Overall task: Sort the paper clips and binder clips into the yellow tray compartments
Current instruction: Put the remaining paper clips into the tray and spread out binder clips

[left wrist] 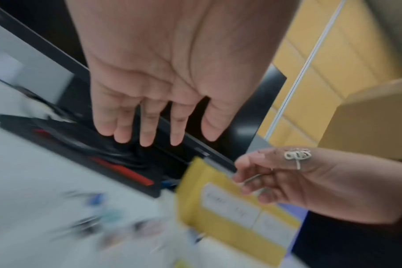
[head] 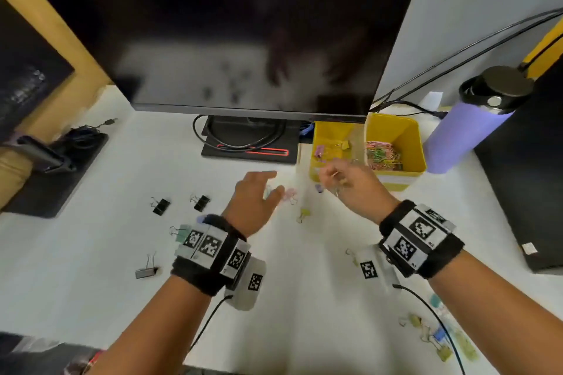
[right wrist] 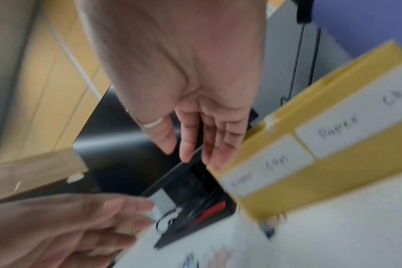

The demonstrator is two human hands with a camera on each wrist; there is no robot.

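Observation:
The yellow tray (head: 396, 128) stands at the back right, under the monitor's corner. Its left compartment holds a few pastel binder clips (head: 320, 151); its right one holds a pile of coloured paper clips (head: 384, 155). My right hand (head: 332, 176) hovers at the tray's front wall (right wrist: 333, 174), fingers relaxed, nothing in its palm (right wrist: 195, 145). My left hand (head: 268, 184) is spread open above a pink binder clip (head: 289, 193), empty too (left wrist: 154, 127). Black binder clips (head: 161, 205) and a yellow one (head: 303, 215) lie loose on the white desk.
A dark monitor (head: 243, 24) on a black stand (head: 249, 140) fills the back. A purple bottle (head: 469, 131) and a black box (head: 533, 161) stand right of the tray. Several pastel binder clips (head: 435, 335) lie near the front right; a black pad (head: 54, 173) lies left.

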